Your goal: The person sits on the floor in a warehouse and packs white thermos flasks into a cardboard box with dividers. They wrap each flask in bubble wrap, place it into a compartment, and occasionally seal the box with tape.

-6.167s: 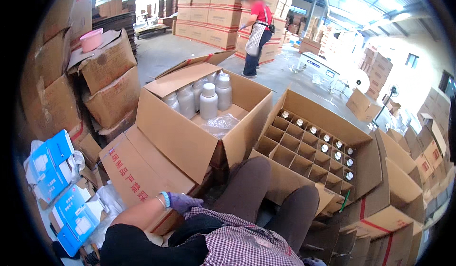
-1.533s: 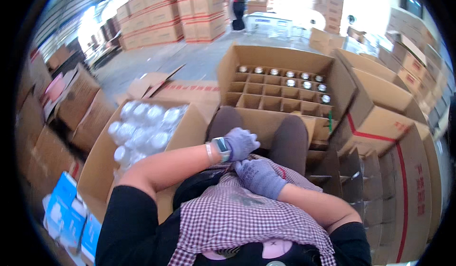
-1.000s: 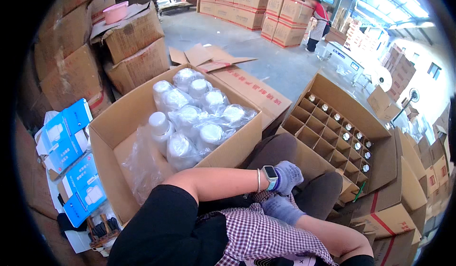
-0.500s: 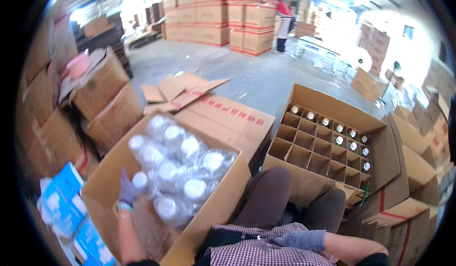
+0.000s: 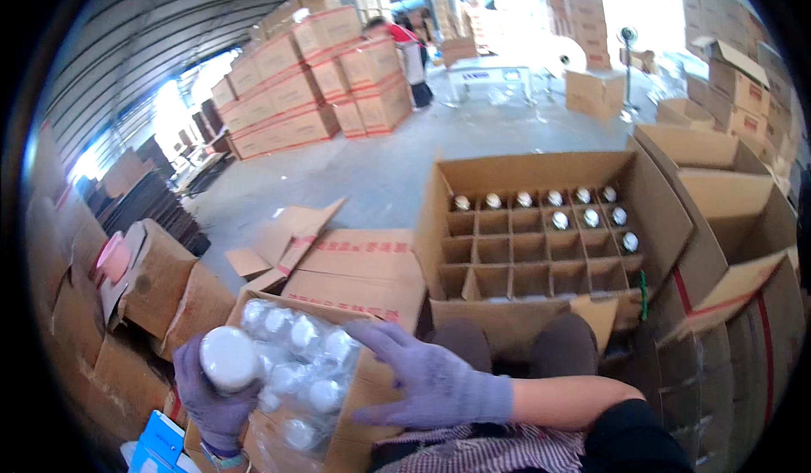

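Note:
My left hand (image 5: pixel 215 405), in a purple-grey knit glove, grips a bottle whose round white end (image 5: pixel 230 359) faces up; the rest of the bottle is hidden by the hand. It is raised over the left side of an open carton (image 5: pixel 372 393) filled with several clear bottles (image 5: pixel 306 335) with whitish round ends, partly under clear plastic film. My right hand (image 5: pixel 427 376), gloved alike, hovers by that carton's right wall with its fingers apart and nothing in them. Ahead and to the right stands a divided carton (image 5: pixel 528 308), where several silver-topped bottles (image 5: pixel 560 219) stand in the back and right cells.
A flattened carton (image 5: pixel 355 274) lies beyond the bottle carton. Open cartons (image 5: pixel 726 211) crowd the right, worn boxes (image 5: pixel 160 279) the left. Farther back are stacked cartons (image 5: pixel 287 84), a person in red (image 5: pixel 405 42) and a white table (image 5: pixel 488 78).
My left hand has taken hold of a bottle and lifted it out of the carton. From my lap, my right hand has come up to the carton's right wall. The view has swung right.

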Demonstrator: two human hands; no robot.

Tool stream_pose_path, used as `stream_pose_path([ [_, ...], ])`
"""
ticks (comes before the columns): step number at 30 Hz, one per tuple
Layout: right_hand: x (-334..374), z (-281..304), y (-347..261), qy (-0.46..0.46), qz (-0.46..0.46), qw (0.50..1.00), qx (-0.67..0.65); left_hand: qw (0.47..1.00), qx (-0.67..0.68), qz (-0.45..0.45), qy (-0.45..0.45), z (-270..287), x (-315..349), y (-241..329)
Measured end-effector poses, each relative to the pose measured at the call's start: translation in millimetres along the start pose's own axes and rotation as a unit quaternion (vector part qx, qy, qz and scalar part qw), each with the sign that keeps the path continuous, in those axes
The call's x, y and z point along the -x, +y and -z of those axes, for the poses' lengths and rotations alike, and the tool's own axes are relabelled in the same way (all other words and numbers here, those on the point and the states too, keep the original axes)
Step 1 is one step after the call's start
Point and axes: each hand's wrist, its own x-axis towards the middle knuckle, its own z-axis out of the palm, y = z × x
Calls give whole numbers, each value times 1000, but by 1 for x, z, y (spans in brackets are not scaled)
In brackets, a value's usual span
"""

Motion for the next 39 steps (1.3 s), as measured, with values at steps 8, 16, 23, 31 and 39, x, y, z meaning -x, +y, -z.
stream_pose_path([
  [8,113,72,73,146,-153,975,60,905,183,-295,-247,-129,4,173],
  [16,226,80,124,312,-421,757,-391,817,492,157,-257,-237,107,149],
  [23,129,171,138,160,61,955,243,710,608,289,-207,-304,32,107],
  [31,138,291,336,106,-409,704,571,883,433,178,-37,-323,39,89],
  [39,95,161,182,-1,-475,813,-336,901,412,127,-51,-287,33,157],
])
